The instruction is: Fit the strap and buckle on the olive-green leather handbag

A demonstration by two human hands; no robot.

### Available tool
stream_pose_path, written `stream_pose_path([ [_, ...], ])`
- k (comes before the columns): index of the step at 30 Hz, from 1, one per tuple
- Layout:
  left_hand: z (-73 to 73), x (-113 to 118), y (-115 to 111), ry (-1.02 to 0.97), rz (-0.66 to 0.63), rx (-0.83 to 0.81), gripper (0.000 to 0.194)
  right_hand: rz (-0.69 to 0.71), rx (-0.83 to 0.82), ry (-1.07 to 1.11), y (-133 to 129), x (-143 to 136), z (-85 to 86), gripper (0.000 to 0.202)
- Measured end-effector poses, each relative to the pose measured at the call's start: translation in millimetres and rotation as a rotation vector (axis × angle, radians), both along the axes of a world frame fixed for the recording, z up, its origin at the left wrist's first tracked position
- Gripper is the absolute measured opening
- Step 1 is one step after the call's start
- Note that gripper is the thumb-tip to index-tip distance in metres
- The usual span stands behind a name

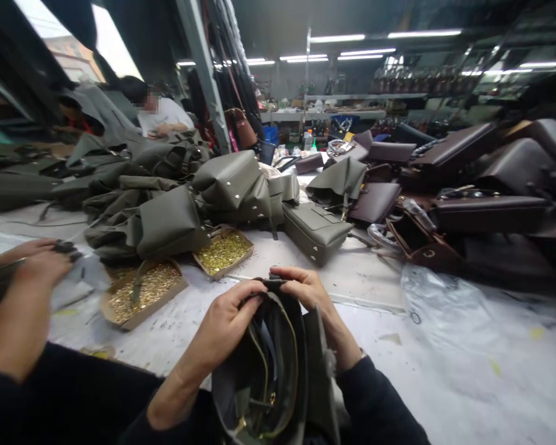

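1. The white table (472, 395) spreads across the frame, carrying everything around you.
2. A heap of olive bags (171, 222) fills the left and centre of the frame beyond your hands; several lie tipped over, with metal studs showing.
3. Dark brown bags (488, 213) are piled at the right and upper right, well apart from your hands.
4. The bag you hold (282, 364), dark olive, is at the bottom centre, close to your body. It lies below and between your hands, its mouth turned up towards you and the lining visible.
5. Crumpled clear plastic (449, 309) lies on the table at the right, beyond your right forearm.
6. Two shallow trays sit left of centre, near your left hand but not touching it: one (158, 303) with copper-gold pieces, the other (236, 264) with yellowish ones.
7. Your left hand (229, 318) pinches the far rim of the bag between thumb and fingers. Your right hand (310, 293) grips the same rim just beside it, fingertips nearly meeting over a short dark strip (274, 280).
8. A co-worker's hands (41, 272) meet at the left edge; what they grasp is too blurred to tell.
9. A small gold zipper pull (272, 398) hangs inside your bag, below both hands.
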State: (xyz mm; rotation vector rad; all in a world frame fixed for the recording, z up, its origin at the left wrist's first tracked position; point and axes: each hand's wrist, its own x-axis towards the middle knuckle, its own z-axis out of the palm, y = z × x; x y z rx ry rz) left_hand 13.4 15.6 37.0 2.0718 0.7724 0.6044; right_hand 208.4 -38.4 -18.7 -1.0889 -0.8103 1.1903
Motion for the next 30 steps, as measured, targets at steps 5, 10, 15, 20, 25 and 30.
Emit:
stream_pose_path([
  [5, -8.9, -2.8, 14.6, 0.105, 0.023, 0.001, 0.037, -0.132, 0.105, 0.257, -9.1, -1.8, -9.2, 0.044],
  [10, -18.2, -6.2, 25.6, 0.145, 0.008, 0.008, 0.042, -0.402, 0.035, -0.053, -63.5, -5.6, -18.8, 0.030],
  [15, -14.9, -0.6, 21.5, 0.105, -0.010, 0.025, 0.037, -0.497, -0.183, -0.874, -102.6, 54.3, -42.8, 0.020],
  [20, -9.9, 7.0, 16.7, 0.112, -0.040, -0.077, 0.033, -0.467, -0.299, -1.195, -79.6, 106.8, -66.6, 0.016],
  [25, -2.0, 9.2, 7.3, 0.053, -0.029, -0.128, 0.022, -0.425, -0.296, -1.306, -61.8, 103.2, -79.3, 0.020],
  [30, 5.0, 9.7, 0.7, -0.061, -0.021, -0.104, 0.014, -0.447, -0.220, -1.261, -64.9, 103.1, -97.3, 0.024],
])
